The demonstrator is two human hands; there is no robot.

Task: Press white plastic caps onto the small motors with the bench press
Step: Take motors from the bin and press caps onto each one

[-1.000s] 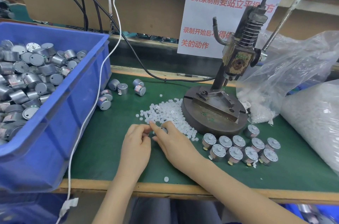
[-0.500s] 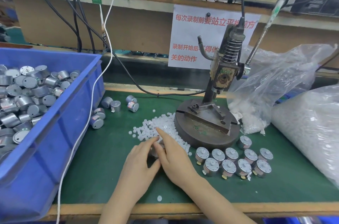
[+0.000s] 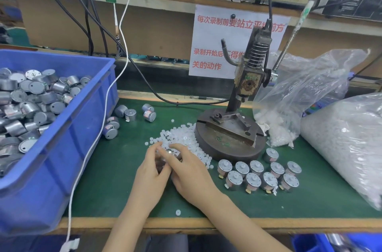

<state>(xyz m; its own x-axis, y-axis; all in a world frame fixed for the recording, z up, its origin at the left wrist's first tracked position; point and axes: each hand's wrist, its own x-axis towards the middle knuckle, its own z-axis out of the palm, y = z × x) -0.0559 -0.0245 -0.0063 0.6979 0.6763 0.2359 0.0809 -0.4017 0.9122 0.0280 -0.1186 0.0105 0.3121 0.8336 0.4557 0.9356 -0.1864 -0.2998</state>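
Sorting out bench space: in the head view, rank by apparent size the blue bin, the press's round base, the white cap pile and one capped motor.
1. blue bin, though nearest the camera
2. round base
3. white cap pile
4. capped motor

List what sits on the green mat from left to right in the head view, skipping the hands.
blue bin of motors → loose motors beside the bin → pile of white caps → bench press → capped motors in rows → large bag of white caps
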